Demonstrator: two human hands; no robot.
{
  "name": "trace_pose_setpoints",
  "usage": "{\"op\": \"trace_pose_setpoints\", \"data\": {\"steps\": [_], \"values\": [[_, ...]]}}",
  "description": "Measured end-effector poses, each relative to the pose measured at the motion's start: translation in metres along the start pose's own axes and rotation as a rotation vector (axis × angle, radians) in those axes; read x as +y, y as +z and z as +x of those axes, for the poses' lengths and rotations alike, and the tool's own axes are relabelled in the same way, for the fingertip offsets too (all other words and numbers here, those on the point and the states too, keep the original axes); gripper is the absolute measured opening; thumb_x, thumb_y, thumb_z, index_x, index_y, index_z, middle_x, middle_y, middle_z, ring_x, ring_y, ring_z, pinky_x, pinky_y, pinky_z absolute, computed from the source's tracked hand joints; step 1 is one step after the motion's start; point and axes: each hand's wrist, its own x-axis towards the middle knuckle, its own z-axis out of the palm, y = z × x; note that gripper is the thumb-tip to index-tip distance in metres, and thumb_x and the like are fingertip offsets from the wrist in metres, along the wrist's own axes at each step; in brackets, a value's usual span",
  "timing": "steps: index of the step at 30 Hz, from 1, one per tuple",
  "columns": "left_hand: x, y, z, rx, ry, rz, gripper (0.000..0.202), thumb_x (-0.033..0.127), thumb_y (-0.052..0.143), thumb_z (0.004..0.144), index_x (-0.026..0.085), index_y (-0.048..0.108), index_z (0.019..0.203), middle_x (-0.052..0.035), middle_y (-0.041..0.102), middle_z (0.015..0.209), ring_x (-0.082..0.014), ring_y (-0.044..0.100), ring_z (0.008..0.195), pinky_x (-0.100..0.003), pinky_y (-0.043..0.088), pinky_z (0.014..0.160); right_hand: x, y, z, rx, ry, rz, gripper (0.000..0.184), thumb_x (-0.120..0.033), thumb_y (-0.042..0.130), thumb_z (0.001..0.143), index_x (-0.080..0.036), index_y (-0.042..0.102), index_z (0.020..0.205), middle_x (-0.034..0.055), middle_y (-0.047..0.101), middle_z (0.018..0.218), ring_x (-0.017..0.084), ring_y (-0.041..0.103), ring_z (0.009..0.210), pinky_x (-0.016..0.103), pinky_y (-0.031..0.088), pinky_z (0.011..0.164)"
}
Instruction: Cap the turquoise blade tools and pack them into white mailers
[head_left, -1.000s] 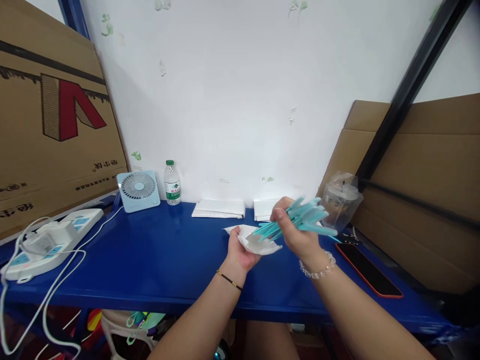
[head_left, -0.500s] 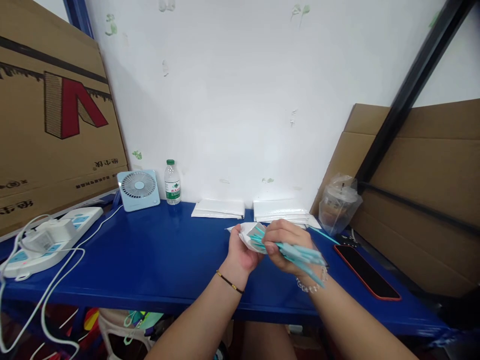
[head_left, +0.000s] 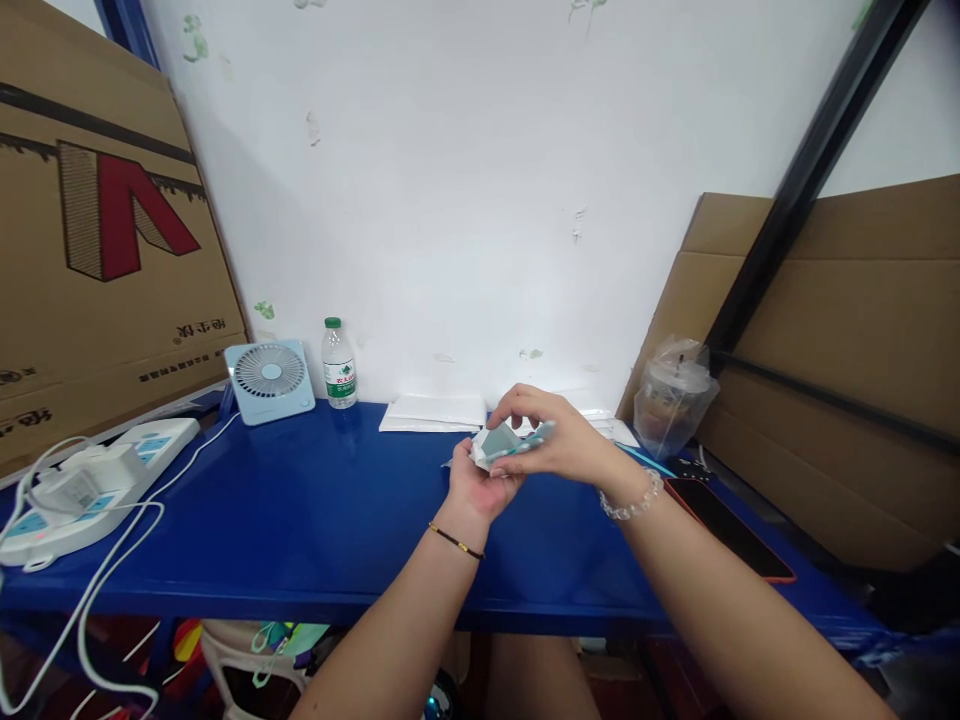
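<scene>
Above the middle of the blue table, my left hand grips a small white pouch from below, fingers closed round it. A bundle of teal sticks lies mostly inside the pouch, only short ends showing. My right hand comes over from the right, its fingers pinched on the ends of the teal sticks at the pouch mouth. One loose teal stick rests on the table behind my right wrist.
Two stacks of white pouches lie by the wall. A small blue fan and a water bottle stand at the back left, a power strip with cables at far left. A bagged drink cup and a phone sit at right.
My right hand swung the teal bundle down from the upper right and pushed it into the pouch; the sticks now show only short ends. The left hand stayed put.
</scene>
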Motion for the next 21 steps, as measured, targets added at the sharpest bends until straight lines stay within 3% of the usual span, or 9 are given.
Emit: {"op": "trace_pose_setpoints", "data": {"steps": [6, 9, 13, 15, 18, 21], "values": [[-0.002, 0.004, -0.002, -0.059, -0.022, -0.022, 0.028, 0.023, 0.036, 0.078, 0.01, 0.056, 0.093, -0.0118, 0.06, 0.082, -0.0241, 0.062, 0.073, -0.033, 0.052, 0.054, 0.003, -0.003, 0.001, 0.023, 0.012, -0.003, 0.038, -0.041, 0.075, 0.066, -0.021, 0.063, 0.095, 0.003, 0.058, 0.09, 0.014, 0.052, 0.074, 0.027, 0.044, 0.066], [0.0, 0.005, 0.0, -0.054, 0.004, -0.027, 0.03, 0.021, 0.038, 0.076, 0.01, 0.057, 0.097, -0.0135, 0.061, 0.088, -0.027, 0.062, 0.08, -0.037, 0.053, 0.06, 0.004, -0.007, -0.003, 0.021, -0.055, 0.01, 0.037, -0.039, 0.074, 0.068, -0.021, 0.062, 0.098, 0.0041, 0.057, 0.093, 0.015, 0.054, 0.081, 0.03, 0.047, 0.072], [0.001, 0.004, -0.003, -0.053, 0.018, -0.038, 0.033, 0.025, 0.04, 0.075, 0.01, 0.057, 0.099, -0.0162, 0.061, 0.094, -0.032, 0.061, 0.087, -0.037, 0.052, 0.056, 0.006, -0.01, -0.013, -0.04, -0.132, -0.02, 0.014, -0.031, 0.068, 0.075, -0.02, 0.064, 0.084, 0.0049, 0.056, 0.097, 0.016, 0.055, 0.088, 0.031, 0.049, 0.075], [0.001, 0.004, -0.007, -0.049, 0.005, -0.04, 0.037, 0.029, 0.041, 0.075, 0.009, 0.056, 0.102, -0.0194, 0.059, 0.102, -0.0351, 0.059, 0.093, -0.036, 0.052, 0.053, 0.007, -0.01, -0.016, 0.013, -0.121, -0.015, 0.008, -0.027, 0.061, 0.082, -0.019, 0.063, 0.08, 0.0054, 0.057, 0.097, 0.016, 0.055, 0.087, 0.031, 0.049, 0.074], [0.001, 0.004, -0.013, 0.014, 0.029, -0.057, 0.037, 0.031, 0.041, 0.076, 0.009, 0.056, 0.103, -0.0198, 0.058, 0.107, -0.0345, 0.058, 0.098, -0.04, 0.054, 0.062, 0.005, -0.011, -0.017, 0.087, -0.106, 0.027, 0.009, -0.027, 0.058, 0.085, -0.019, 0.062, 0.083, 0.0063, 0.057, 0.098, 0.016, 0.055, 0.088, 0.031, 0.049, 0.075], [0.002, 0.004, -0.015, 0.005, 0.041, -0.059, 0.032, 0.029, 0.044, 0.076, 0.011, 0.058, 0.098, -0.0173, 0.061, 0.103, -0.0322, 0.06, 0.096, -0.043, 0.055, 0.069, 0.003, -0.009, -0.015, 0.059, -0.085, 0.072, 0.01, -0.026, 0.054, 0.087, -0.018, 0.059, 0.082, 0.0057, 0.059, 0.096, 0.016, 0.055, 0.088, 0.032, 0.048, 0.076]]}}
